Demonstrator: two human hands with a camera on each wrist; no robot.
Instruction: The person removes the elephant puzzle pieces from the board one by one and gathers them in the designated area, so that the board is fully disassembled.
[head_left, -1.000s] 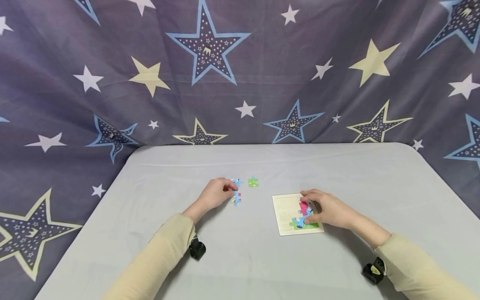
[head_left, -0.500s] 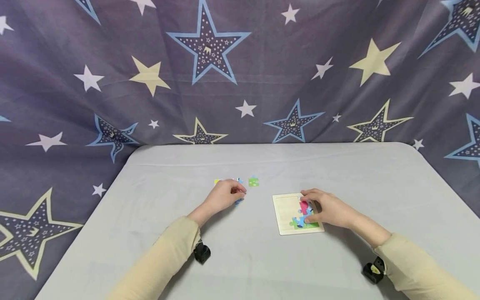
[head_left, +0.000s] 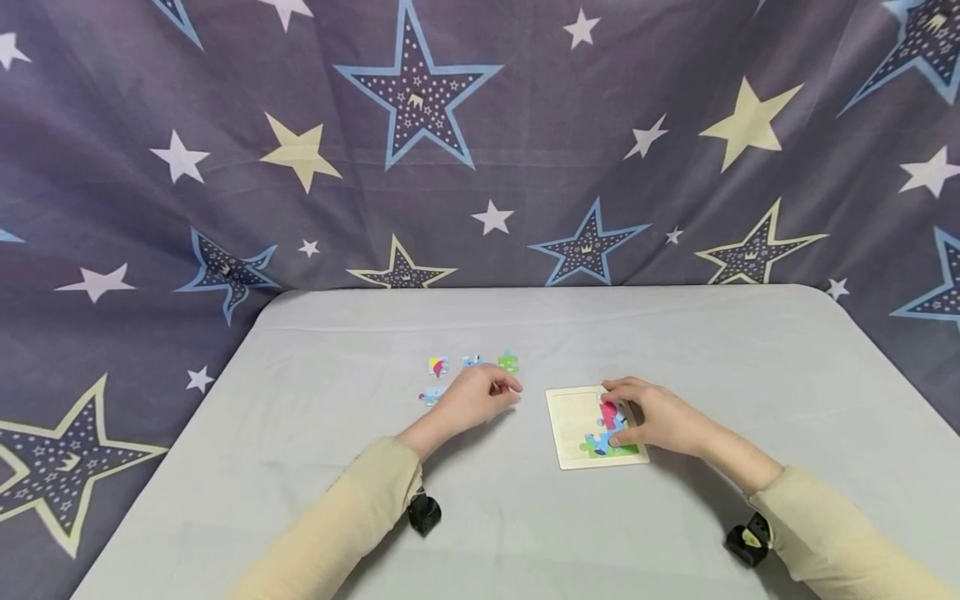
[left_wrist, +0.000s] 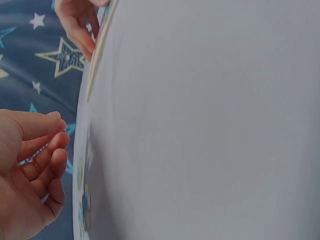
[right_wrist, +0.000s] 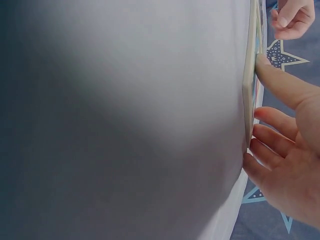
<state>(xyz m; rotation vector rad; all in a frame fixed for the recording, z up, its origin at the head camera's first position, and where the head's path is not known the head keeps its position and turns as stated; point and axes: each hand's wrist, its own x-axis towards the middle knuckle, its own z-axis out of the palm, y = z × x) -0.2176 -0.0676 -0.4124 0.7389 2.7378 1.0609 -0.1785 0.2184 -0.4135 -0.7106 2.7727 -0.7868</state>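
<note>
My left hand point(head_left: 474, 398) hovers over the table at the middle, fingers loosely bent and thumb near the index fingertip. Nothing shows between its fingers in the left wrist view. Several loose jigsaw pieces lie by it: a yellow-and-red piece point(head_left: 437, 366), a blue piece point(head_left: 431, 397), another blue piece point(head_left: 472, 361) and a green piece point(head_left: 508, 363). The table under the hand is hidden. My right hand point(head_left: 660, 419) rests on the right side of a pale wooden puzzle board point(head_left: 564, 421). Its thumb presses on the fitted pieces point(head_left: 600, 444); its extended fingers touch the board's edge.
A light grey cloth covers the table point(head_left: 480, 517). Behind it hangs a dark curtain point(head_left: 480, 167) printed with stars. Each wrist carries a black camera, such as the left camera point(head_left: 424, 513).
My left hand has moved right, away from the loose pieces toward the board, uncovering the yellow-and-red piece and a blue piece on the left. My right hand and the board stay where they were.
</note>
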